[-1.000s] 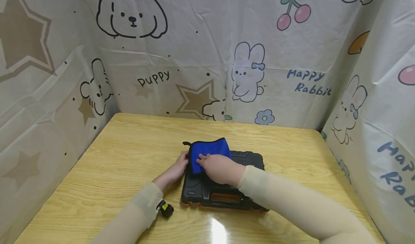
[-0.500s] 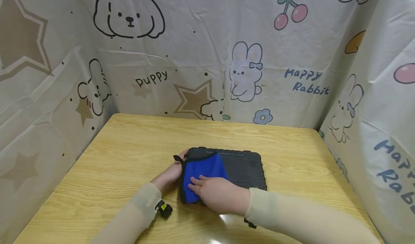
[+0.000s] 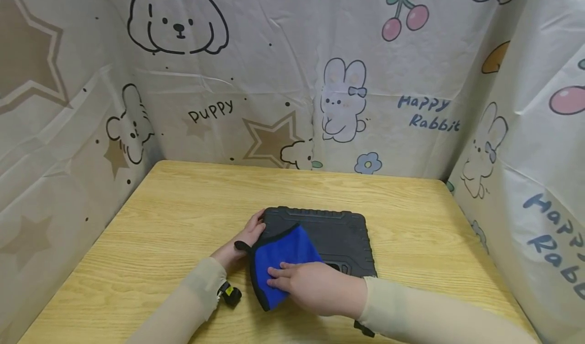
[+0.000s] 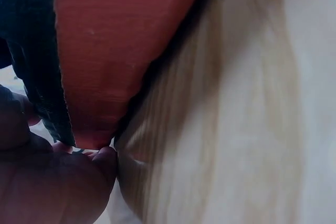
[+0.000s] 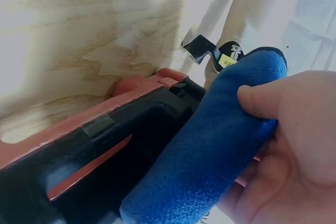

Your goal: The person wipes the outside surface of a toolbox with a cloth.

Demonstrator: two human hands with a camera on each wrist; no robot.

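A black hard plastic case (image 3: 326, 235) with an orange lower shell lies flat on the wooden table. My left hand (image 3: 244, 236) holds its left side near the far corner; in the left wrist view, fingers (image 4: 63, 187) meet the end of the orange shell (image 4: 118, 45). A blue cloth (image 3: 276, 260), black-edged with a small black loop, covers the near left of the lid and hangs past its front. My right hand (image 3: 322, 289) grips this cloth, thumb on one face. In the right wrist view the folded cloth (image 5: 202, 140) is beside the case's handle (image 5: 94, 129).
Small black cameras are strapped at both wrists; the left one (image 3: 231, 294) sits just above the table (image 3: 192, 196). Fabric walls (image 3: 274, 80) printed with cartoons stand behind the table and at both sides.
My right hand has drawn the cloth toward me, from the case's far left part down over its front edge. The left hand stays at the case's left side.
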